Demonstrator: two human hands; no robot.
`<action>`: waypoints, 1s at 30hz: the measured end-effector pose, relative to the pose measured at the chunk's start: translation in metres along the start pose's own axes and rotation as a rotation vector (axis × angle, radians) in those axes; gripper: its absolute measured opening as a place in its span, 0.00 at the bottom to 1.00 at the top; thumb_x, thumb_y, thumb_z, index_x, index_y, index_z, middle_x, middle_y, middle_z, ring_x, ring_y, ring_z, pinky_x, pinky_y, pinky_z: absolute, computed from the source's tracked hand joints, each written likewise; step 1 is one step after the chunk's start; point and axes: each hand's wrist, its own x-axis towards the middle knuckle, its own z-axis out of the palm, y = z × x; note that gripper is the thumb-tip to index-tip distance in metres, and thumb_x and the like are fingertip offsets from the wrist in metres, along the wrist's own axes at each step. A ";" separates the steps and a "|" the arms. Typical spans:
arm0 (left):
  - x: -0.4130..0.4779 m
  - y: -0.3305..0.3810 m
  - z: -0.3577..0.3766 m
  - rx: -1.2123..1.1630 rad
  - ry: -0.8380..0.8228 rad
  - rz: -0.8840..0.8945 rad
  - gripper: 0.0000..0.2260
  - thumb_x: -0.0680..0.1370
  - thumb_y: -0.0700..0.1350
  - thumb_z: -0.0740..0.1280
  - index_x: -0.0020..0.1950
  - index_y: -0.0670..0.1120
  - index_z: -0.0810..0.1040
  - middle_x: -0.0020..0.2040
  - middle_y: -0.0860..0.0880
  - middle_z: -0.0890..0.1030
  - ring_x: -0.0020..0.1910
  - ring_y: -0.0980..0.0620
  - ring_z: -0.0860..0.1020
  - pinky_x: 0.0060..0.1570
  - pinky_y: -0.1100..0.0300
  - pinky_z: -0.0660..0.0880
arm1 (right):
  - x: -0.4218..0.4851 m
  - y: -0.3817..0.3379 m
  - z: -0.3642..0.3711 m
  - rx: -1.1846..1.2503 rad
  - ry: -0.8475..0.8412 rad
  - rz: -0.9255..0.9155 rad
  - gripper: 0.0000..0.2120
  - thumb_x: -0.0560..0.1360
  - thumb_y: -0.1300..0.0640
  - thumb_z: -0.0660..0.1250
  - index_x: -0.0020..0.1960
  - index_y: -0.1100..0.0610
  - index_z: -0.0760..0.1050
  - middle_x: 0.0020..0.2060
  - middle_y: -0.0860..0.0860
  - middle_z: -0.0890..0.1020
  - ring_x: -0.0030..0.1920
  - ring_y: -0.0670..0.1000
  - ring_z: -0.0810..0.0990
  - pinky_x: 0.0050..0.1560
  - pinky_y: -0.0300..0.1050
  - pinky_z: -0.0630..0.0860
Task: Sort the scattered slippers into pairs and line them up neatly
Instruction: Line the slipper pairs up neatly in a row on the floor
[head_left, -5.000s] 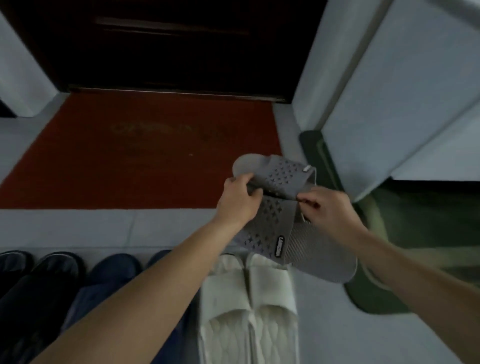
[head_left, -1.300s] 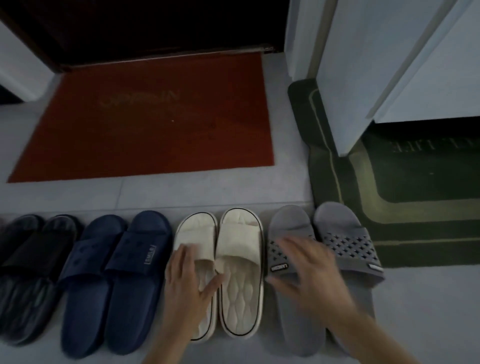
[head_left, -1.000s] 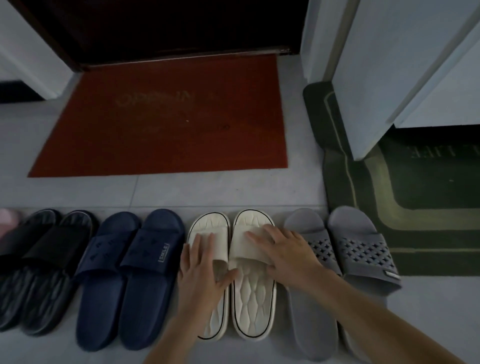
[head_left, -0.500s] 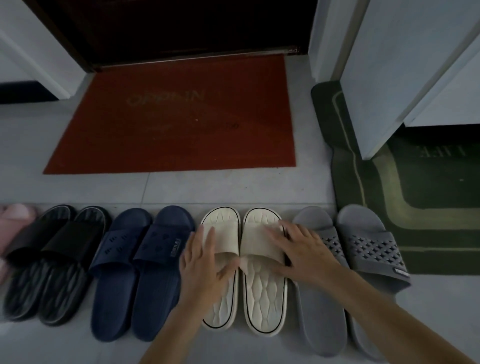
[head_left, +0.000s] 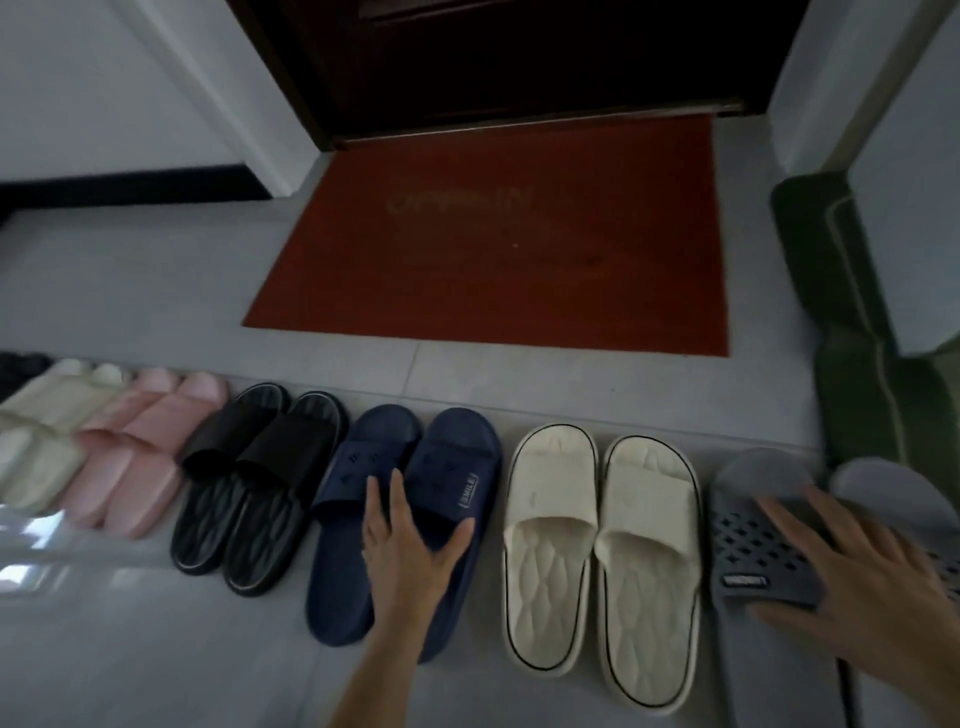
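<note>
- Your left hand (head_left: 410, 540) lies flat across the straps of the navy pair (head_left: 340, 597). Its fingers (head_left: 375, 499) are straight and spread, and it clasps nothing.
- Your right hand (head_left: 872, 566) is splayed over the perforated strap of the grey pair (head_left: 758, 525) at the right end of the row. It is blurred, so you cannot tell whether it presses or hovers, but it grips nothing.
- The white pair (head_left: 597, 545) sits on the floor (head_left: 519, 374) between your two hands. Neither hand touches it, and its long axis runs straight toward the red doormat (head_left: 493, 249).
- The relation that matters is how the navy pair lies. It leans, with its toes angled to the right of its heels. More floor shows between it and the white pair than between it and the black pair (head_left: 260, 478).
- Your left hand rests on the navy pair, so a small rightward push and twist would probably square it.
- Further left stand a pink pair (head_left: 140, 447) and a cream pair (head_left: 47, 431), both leaning as well.
- Every slipper in view looks matched. What remains seems to be evening out the gaps and angles.
- The grey pair lies near the green mat (head_left: 857, 389).
</note>
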 end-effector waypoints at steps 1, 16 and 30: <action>0.001 0.001 0.001 -0.031 -0.005 0.004 0.47 0.65 0.70 0.64 0.77 0.53 0.48 0.78 0.48 0.47 0.74 0.39 0.57 0.67 0.35 0.63 | 0.001 -0.001 0.001 -0.014 -0.008 0.003 0.45 0.58 0.19 0.50 0.66 0.45 0.67 0.63 0.57 0.74 0.54 0.65 0.77 0.51 0.63 0.75; 0.028 -0.020 0.013 -0.085 0.047 0.141 0.43 0.65 0.50 0.78 0.72 0.46 0.58 0.77 0.44 0.49 0.74 0.39 0.57 0.66 0.40 0.66 | -0.005 -0.009 -0.021 -0.040 0.023 -0.009 0.41 0.58 0.24 0.56 0.64 0.44 0.74 0.57 0.53 0.78 0.54 0.61 0.78 0.51 0.58 0.75; -0.081 0.159 0.057 0.059 -0.302 0.731 0.44 0.69 0.71 0.56 0.77 0.51 0.44 0.78 0.41 0.49 0.77 0.41 0.48 0.72 0.40 0.51 | -0.028 0.096 -0.005 0.392 -0.272 0.276 0.62 0.51 0.26 0.71 0.71 0.34 0.34 0.76 0.48 0.40 0.77 0.57 0.48 0.72 0.55 0.57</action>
